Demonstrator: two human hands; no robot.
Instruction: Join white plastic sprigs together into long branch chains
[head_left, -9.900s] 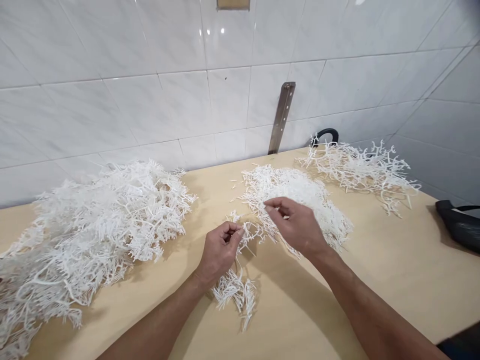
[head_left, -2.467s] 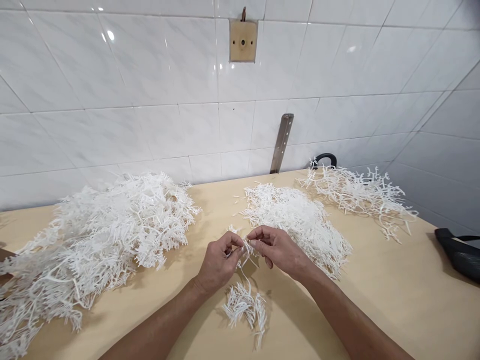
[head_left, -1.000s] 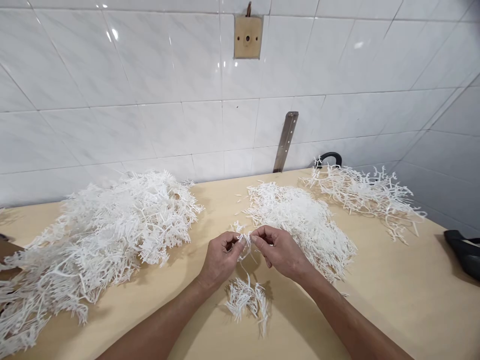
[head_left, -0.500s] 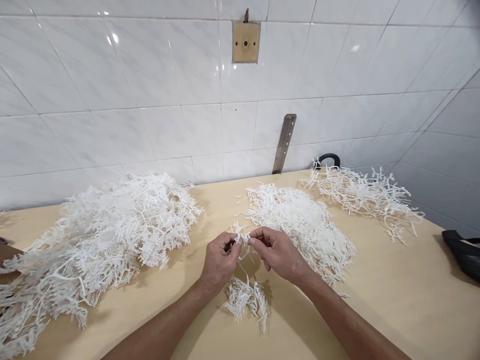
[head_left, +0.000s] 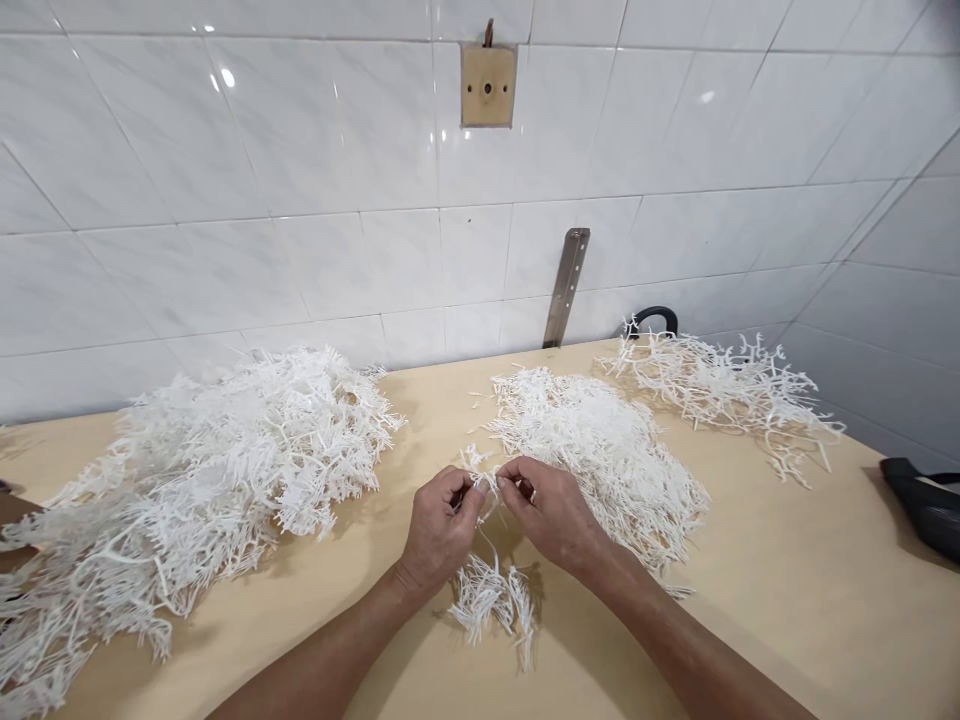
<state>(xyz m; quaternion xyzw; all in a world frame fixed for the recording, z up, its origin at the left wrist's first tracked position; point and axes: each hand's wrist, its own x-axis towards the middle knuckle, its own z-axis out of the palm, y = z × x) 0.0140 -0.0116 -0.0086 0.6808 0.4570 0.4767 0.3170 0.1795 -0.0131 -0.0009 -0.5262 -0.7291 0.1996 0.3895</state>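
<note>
My left hand (head_left: pixel 442 520) pinches a white, branching plastic sprig (head_left: pixel 480 458) between thumb and forefinger. From the other side, my right hand (head_left: pixel 553 512) has its thumb and forefinger closed at the sprig's fine twigs, the fingertips close to those of my left hand. A thin stem runs down from the fingers to a feathery white bunch (head_left: pixel 487 598) just above or on the table; whether it touches cannot be made out. Behind my right hand lies a heap of short white bits (head_left: pixel 600 440).
A large pile of white feathery sprigs (head_left: pixel 255 450) covers the table's left side. Bare branched stems (head_left: pixel 720 385) lie at the back right. Black objects (head_left: pixel 926 510) sit at the right edge. A metal bracket (head_left: pixel 568 288) stands against the tiled wall (head_left: pixel 300 130).
My right hand's fingers have shifted slightly at the twigs, the forefinger curling more. My left hand keeps its pinch, and the piles look the same.
</note>
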